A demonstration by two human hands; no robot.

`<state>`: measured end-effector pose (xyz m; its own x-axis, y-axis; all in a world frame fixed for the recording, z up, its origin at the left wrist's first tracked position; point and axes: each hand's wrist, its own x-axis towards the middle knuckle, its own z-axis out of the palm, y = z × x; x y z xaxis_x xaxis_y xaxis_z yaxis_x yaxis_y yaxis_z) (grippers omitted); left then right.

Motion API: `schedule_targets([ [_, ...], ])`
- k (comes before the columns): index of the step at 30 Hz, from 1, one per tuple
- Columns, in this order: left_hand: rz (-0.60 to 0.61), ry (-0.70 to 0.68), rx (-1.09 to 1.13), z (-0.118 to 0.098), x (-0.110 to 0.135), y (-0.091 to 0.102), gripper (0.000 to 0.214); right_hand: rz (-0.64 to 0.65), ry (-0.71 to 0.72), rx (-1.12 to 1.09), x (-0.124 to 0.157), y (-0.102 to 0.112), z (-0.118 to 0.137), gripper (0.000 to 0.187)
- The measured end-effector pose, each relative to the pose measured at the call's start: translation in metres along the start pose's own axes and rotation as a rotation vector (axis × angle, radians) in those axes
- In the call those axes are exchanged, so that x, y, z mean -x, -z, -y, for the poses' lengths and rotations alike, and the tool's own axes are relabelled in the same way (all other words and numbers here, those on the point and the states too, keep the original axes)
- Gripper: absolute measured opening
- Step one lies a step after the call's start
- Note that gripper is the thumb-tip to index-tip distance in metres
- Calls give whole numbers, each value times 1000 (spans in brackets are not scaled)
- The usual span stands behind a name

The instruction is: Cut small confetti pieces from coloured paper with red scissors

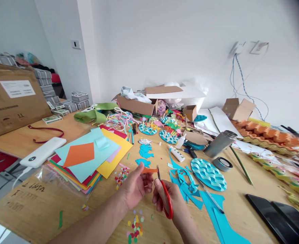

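My left hand [135, 186] pinches a small orange paper strip [149, 170] between thumb and fingers above the wooden table [241, 200]. My right hand [171, 200] grips red-handled scissors [164, 195], their blades pointing up and touching the strip's right end. Small coloured paper scraps [135, 227] lie on the table just below both hands. Blue fish cut-outs [145, 151] sit beyond the strip.
A stack of coloured paper sheets [88, 159] lies to the left, a white power bank [42, 152] beside it. Right of my hands are blue offcuts [185, 181], a blue wave disc [208, 174], a glue bottle [177, 154], a tape roll [222, 163] and a metal flask [219, 144]. Cardboard boxes line the back.
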<state>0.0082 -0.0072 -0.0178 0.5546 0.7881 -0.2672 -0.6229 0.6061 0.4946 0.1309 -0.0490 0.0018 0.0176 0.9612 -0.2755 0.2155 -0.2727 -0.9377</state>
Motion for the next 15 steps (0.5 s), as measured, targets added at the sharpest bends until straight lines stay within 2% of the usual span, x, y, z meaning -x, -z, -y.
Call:
schedule_targets([
  [4, 27, -87, -178, 1, 2, -1, 16, 7, 7, 7, -2, -2, -4, 49],
  [8, 19, -166, -240, 1, 3, -3, 14, 4, 37, 54, -1, -5, -8, 44],
  [15, -32, -203, -247, 2, 1, -1, 10, -31, 47, 82, -1, -8, -11, 42],
])
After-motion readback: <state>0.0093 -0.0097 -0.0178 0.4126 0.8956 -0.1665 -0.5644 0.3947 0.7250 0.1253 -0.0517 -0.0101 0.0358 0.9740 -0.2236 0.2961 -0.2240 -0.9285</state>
